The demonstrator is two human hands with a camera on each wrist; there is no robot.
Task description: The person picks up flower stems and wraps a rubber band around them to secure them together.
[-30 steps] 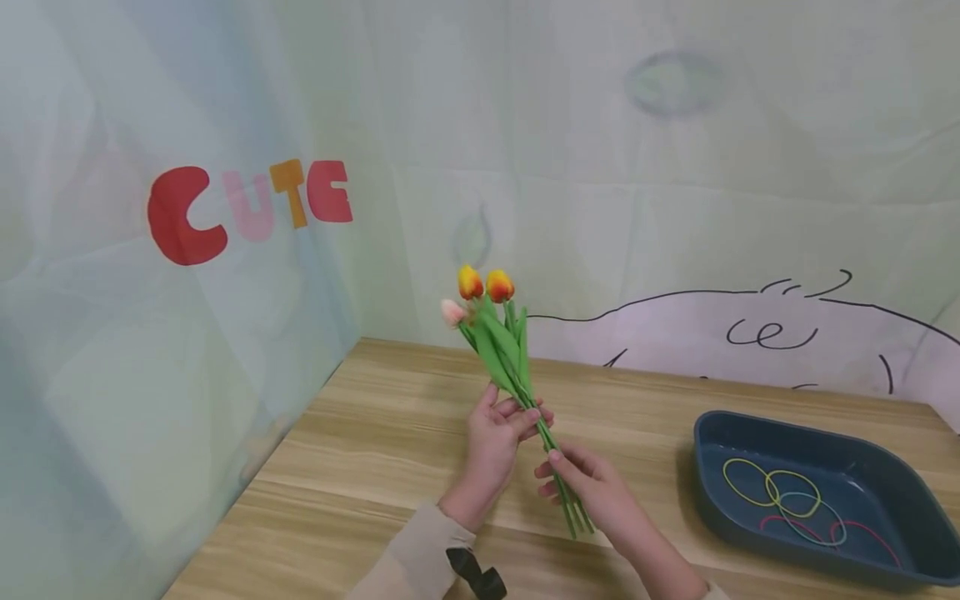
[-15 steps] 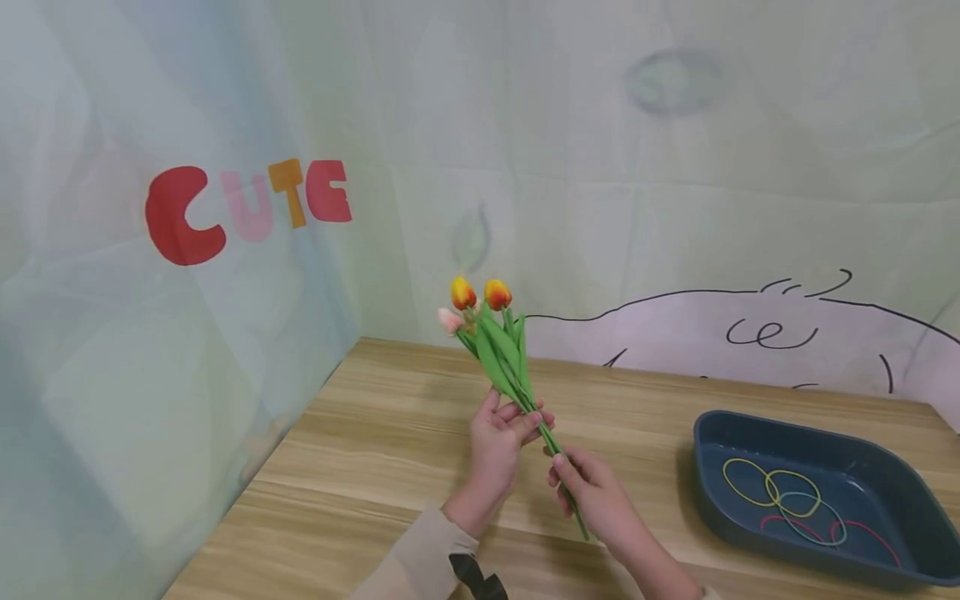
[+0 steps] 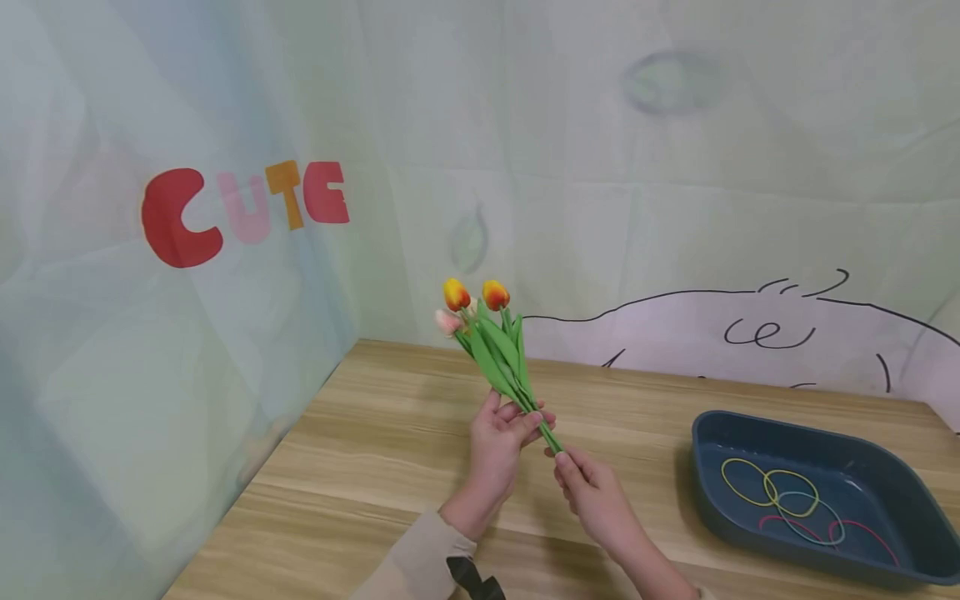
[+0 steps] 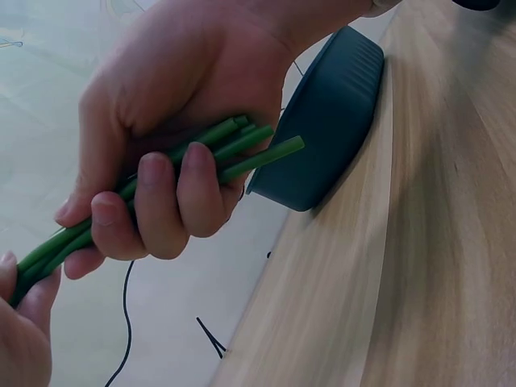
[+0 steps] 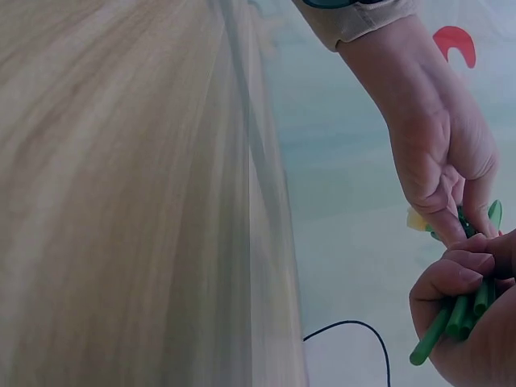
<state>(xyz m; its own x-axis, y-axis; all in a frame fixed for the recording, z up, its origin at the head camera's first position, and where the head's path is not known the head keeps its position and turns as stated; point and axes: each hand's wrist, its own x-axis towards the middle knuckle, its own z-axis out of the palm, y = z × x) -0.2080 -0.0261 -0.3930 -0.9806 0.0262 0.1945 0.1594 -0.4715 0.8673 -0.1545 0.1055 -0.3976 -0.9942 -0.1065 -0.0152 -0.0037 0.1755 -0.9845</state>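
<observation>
A small bunch of tulips (image 3: pixel 495 354) is held tilted above the table, with orange-yellow and pale pink heads at the upper left and green leaves below them. My left hand (image 3: pixel 497 446) pinches the stems just under the leaves, between thumb and fingers. Lower down, my right hand (image 3: pixel 596 496) grips the stems with its fingers curled round them. In the left wrist view, the cut stem ends (image 4: pixel 274 153) stick out past the curled fingers of the right hand (image 4: pixel 185 137). The right wrist view shows these stem ends (image 5: pixel 451 322) poking out of the fist too.
On the right of the wooden table (image 3: pixel 360 467) stands a dark blue tray (image 3: pixel 825 433). Inside it lie several thin rubber bands (image 3: pixel 750 483), yellow, light blue and red. A printed cloth backdrop (image 3: pixel 525 125) closes off the back and left sides.
The right hand has shifted slightly and closed round all the lower stems, so their ends no longer show in the head view. The flower heads have dropped a little and moved left.
</observation>
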